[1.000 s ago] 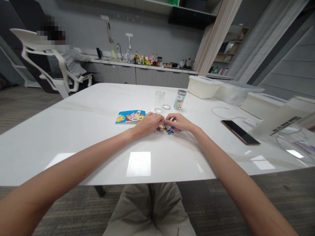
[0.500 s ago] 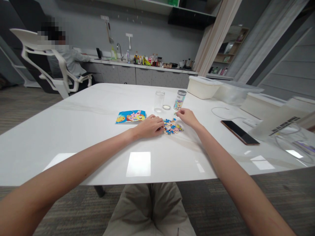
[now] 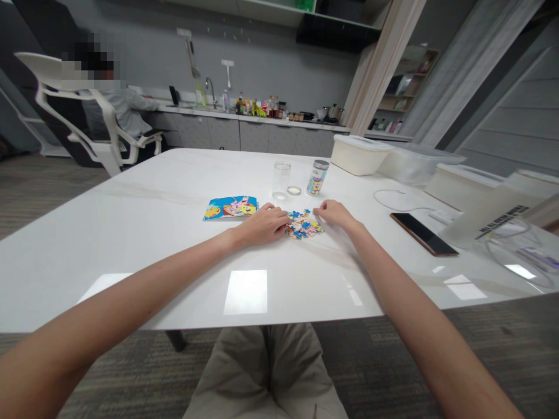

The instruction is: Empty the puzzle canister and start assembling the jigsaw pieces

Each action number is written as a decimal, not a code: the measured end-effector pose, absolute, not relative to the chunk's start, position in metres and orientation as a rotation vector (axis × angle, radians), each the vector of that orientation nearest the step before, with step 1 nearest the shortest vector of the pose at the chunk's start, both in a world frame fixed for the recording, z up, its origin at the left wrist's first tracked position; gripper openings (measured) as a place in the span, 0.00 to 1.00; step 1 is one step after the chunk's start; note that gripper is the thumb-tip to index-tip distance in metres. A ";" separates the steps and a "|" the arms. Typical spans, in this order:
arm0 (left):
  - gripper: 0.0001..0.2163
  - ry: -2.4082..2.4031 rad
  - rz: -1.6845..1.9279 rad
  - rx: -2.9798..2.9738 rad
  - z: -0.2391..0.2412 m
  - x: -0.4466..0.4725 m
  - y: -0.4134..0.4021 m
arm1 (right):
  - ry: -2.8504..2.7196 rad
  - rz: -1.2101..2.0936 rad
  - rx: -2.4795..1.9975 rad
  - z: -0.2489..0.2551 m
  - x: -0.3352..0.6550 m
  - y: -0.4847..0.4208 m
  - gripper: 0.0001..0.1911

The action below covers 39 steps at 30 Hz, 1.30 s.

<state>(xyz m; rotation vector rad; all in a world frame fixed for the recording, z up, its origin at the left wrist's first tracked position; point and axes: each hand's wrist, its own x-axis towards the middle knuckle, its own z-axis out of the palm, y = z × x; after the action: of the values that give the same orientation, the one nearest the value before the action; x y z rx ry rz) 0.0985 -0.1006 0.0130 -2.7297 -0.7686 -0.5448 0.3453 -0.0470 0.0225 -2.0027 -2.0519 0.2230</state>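
Note:
A small heap of colourful jigsaw puzzle pieces (image 3: 304,226) lies on the white table between my hands. At its left edge my left hand (image 3: 266,224) rests with curled fingers touching the pieces; what lies under the fingertips is hidden. My right hand (image 3: 336,213) pinches a puzzle piece at the heap's upper right edge, mostly covered by the fingers. A cartoon picture sheet (image 3: 231,207) lies left of the heap, slightly bent. Behind the heap stand a clear open jar (image 3: 281,179) and a printed jar with a silver lid (image 3: 317,177). A round lid (image 3: 294,190) lies between them.
To the right lie a phone (image 3: 423,234) and a white cable (image 3: 388,191). Pale storage boxes (image 3: 360,156) line the table's right back side. Another person (image 3: 126,110) sits in a white-framed chair at the far left, by a kitchen counter (image 3: 262,135).
My right hand has come down and slightly right, from just above the heap to its upper right edge. My left hand stays at the left edge. The view has shifted slightly.

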 end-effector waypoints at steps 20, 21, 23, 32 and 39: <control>0.08 -0.962 -0.749 -2.647 0.013 0.097 -0.100 | -2.155 0.494 -1.234 0.031 0.316 -0.061 0.10; 0.08 -0.961 -0.731 -2.644 0.014 0.097 -0.100 | -2.091 0.417 -1.333 0.031 0.320 -0.057 0.10; 0.08 -0.958 -0.689 -2.630 0.014 0.097 -0.101 | -1.989 0.292 -1.519 0.028 0.328 -0.052 0.11; 0.07 -0.914 -0.601 -2.623 0.015 0.098 -0.102 | -1.991 0.210 -1.790 0.015 0.343 -0.045 0.10; 0.08 -0.909 -0.587 -2.649 0.016 0.098 -0.103 | -2.007 0.173 -1.835 0.014 0.345 -0.044 0.12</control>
<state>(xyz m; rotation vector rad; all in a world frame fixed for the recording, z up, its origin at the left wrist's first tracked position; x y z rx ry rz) 0.0984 -0.1033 0.0164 -2.6486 -0.9093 -0.5867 0.3453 -0.0438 0.0137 -1.8351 -2.0073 0.1725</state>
